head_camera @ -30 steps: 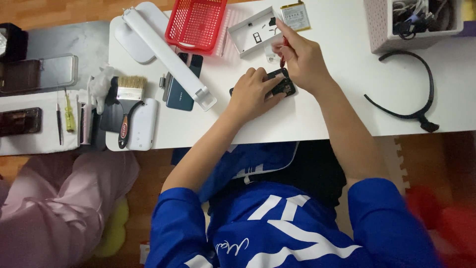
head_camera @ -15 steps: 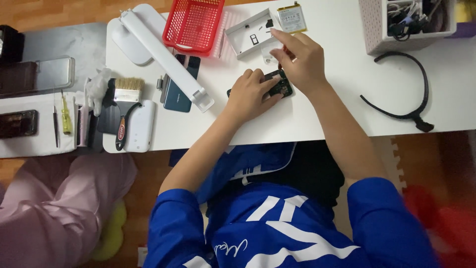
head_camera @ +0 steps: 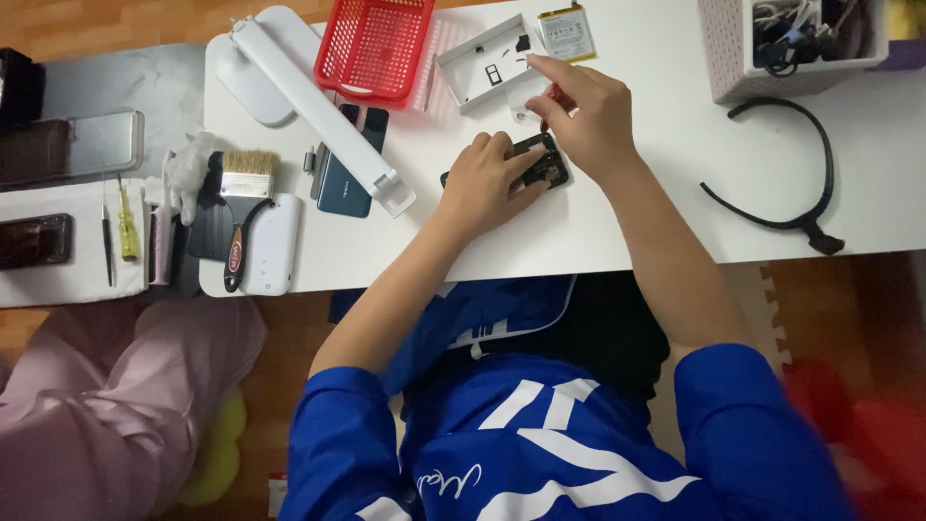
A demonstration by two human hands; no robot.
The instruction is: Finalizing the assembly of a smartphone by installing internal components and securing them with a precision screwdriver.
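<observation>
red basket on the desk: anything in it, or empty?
Empty: the red basket sits upright, and only its bare mesh floor shows inside.

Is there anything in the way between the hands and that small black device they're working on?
Nothing visible does. The left hand already rests on the small black device on the white table. The right hand is right above it, holding a red-handled tool. The small white tray sits just behind, not between.
</observation>
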